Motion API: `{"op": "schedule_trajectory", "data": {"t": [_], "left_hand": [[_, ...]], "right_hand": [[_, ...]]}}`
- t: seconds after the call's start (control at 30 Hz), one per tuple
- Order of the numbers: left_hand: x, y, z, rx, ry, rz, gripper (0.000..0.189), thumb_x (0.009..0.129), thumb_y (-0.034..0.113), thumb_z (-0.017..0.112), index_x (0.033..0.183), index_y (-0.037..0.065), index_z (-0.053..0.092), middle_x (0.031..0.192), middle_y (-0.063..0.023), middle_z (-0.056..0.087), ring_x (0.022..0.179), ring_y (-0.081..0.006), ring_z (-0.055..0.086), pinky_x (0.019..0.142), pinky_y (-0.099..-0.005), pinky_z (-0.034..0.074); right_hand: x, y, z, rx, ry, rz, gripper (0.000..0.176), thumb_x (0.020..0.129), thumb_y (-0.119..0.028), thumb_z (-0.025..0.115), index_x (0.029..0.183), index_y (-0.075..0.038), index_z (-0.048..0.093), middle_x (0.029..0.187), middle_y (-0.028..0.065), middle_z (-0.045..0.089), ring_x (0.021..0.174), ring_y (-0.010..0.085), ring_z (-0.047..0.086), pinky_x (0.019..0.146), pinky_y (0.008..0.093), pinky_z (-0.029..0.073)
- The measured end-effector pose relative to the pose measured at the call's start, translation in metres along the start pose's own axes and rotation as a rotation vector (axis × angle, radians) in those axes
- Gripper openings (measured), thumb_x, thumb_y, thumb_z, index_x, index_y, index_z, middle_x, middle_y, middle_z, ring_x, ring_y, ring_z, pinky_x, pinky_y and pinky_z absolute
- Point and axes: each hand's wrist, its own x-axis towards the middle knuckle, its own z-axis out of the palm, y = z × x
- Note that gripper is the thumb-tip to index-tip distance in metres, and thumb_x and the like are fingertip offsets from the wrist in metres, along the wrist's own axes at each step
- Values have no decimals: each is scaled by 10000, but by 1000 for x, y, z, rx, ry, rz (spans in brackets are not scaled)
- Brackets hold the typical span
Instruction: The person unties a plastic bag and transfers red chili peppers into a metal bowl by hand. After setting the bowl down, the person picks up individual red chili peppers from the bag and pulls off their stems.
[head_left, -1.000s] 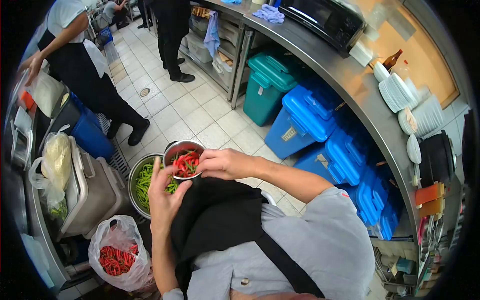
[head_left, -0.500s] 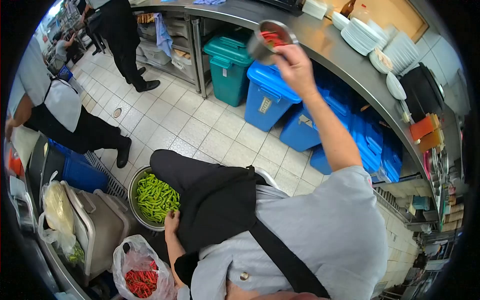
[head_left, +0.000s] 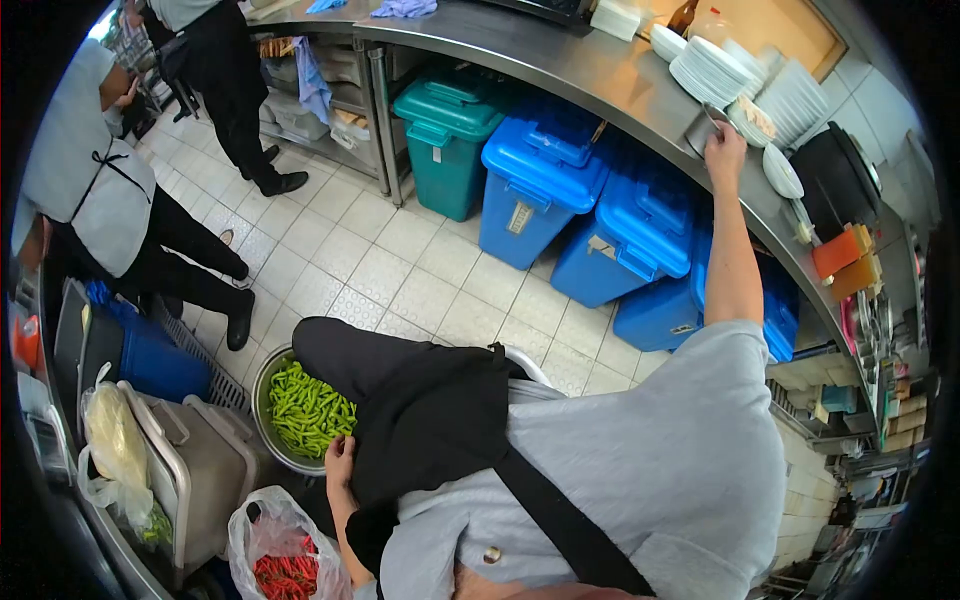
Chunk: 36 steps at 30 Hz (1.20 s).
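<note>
My right hand is stretched out to the steel counter, its fingers closed on the rim of a small metal bowl. The bowl is next to the stacked white plates, and its inside is hidden from this angle. Low by my lap, my left hand is at the rim of a large metal basin full of green chilies. Its fingers are curled together, and whatever they may hold is too small to make out. Red chilies lie in a clear plastic bag below that hand.
Blue lidded bins and a green bin stand under the steel counter. White plates are stacked on top. Two people in dark trousers stand at the left. Grey tubs are beside the basin.
My right hand has carried the metal bowl rightward from above the bins to the counter by the plates. Red chilies showed inside it before. My left hand has stayed by the basin.
</note>
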Motion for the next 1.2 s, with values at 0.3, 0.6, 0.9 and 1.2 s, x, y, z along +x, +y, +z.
{"op": "schedule_trajectory", "data": {"t": [0.3,0.6,0.9,1.2], "left_hand": [[-12,21,5,225,121,85,621,937,336,708,1358,-91,544,1269,-251,654,1152,-298,653,972,-376,506],[-127,95,23,555,550,276,310,918,337,659,1127,120,733,1136,-149,713,1140,-325,638,1068,-492,423],[-241,116,36,74,1120,355,219,907,121,697,1102,21,706,1096,-163,715,1039,-333,687,903,-396,556],[-291,83,-46,122,1052,-664,267,952,113,551,1179,106,692,1128,-188,695,1006,-389,666,857,-487,542]], "right_hand": [[-52,-118,19,356,110,-172,514,913,-62,668,1397,9,512,1460,238,450,1171,299,621,969,374,506],[-293,-381,128,1250,-1058,-393,302,957,45,540,1244,13,629,1255,147,636,847,165,671,720,287,574],[-482,-605,-52,1687,-1229,-1291,240,931,60,608,1166,43,659,1241,223,646,1133,339,654,989,398,507],[-532,-581,-29,1346,-1693,-1490,358,923,-40,654,1271,18,596,1329,227,586,1198,394,601,1020,416,481]]}}
